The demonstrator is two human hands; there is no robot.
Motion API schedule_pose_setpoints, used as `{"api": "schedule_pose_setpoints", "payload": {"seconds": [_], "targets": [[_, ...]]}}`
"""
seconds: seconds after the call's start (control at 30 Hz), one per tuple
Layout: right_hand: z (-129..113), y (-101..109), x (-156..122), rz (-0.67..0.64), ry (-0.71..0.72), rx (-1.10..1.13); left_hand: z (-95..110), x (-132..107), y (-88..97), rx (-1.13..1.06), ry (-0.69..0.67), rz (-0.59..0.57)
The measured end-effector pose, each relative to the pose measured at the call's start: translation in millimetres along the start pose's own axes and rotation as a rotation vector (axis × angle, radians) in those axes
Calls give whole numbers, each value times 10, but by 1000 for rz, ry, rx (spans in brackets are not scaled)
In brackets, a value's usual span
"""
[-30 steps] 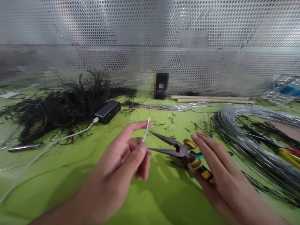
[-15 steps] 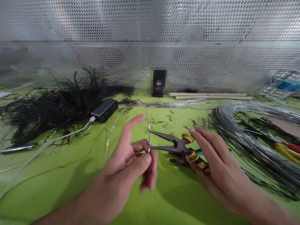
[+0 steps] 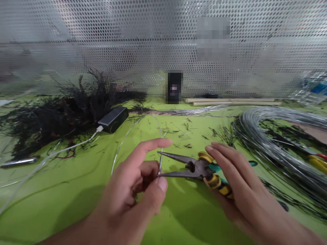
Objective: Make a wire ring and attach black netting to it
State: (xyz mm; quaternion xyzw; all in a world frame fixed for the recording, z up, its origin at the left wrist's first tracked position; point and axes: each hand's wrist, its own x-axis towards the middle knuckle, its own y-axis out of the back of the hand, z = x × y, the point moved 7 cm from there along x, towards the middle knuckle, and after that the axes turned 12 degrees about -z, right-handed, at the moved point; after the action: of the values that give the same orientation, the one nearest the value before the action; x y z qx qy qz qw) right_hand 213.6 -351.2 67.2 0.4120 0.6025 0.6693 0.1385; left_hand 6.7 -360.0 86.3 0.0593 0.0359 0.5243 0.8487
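Observation:
My left hand (image 3: pixel 133 190) pinches a thin silvery wire (image 3: pixel 160 133) between thumb and fingers, its index finger bent out over the top. The wire arcs up and back to the left in a wide loop. In my right hand (image 3: pixel 242 180) are needle-nose pliers (image 3: pixel 198 168) with yellow-and-black handles. Their jaws are spread apart, pointing left, with the tips at the wire close to my left fingers. Under the pliers and my right hand lies another tool with teal handles (image 3: pixel 215 167), mostly hidden.
A large wire coil (image 3: pixel 245 136) lies at right, with a red-and-yellow-handled tool (image 3: pixel 319 161) inside. Black bristly strands (image 3: pixel 63 112) pile up at left beside a black box (image 3: pixel 113 119) with a white cable (image 3: pixel 76 148). Wooden sticks (image 3: pixel 232 101) lie before the perforated metal panel (image 3: pixel 127 34).
My left index finger has curled forward and down over the wire. Both hands and the pliers sit slightly lower, and the lower jaw tip is now by my left thumb.

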Motion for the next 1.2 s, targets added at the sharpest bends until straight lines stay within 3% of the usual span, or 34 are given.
{"api": "schedule_pose_setpoints", "payload": {"seconds": [0.13, 0.47, 0.77, 1.2], "targets": [[-50, 25, -13, 6, -13, 6, -29, -67, 40, 173, 15, 80], [-118, -84, -26, 21, -4, -111, -63, -107, 33, 191, 29, 189], [-76, -148, 29, -27, 10, -239, 9, 68, 7, 143, -4, 80], [-117, -192, 15, -4, 11, -303, 66, -2, 20, 292, -91, 124]]}}
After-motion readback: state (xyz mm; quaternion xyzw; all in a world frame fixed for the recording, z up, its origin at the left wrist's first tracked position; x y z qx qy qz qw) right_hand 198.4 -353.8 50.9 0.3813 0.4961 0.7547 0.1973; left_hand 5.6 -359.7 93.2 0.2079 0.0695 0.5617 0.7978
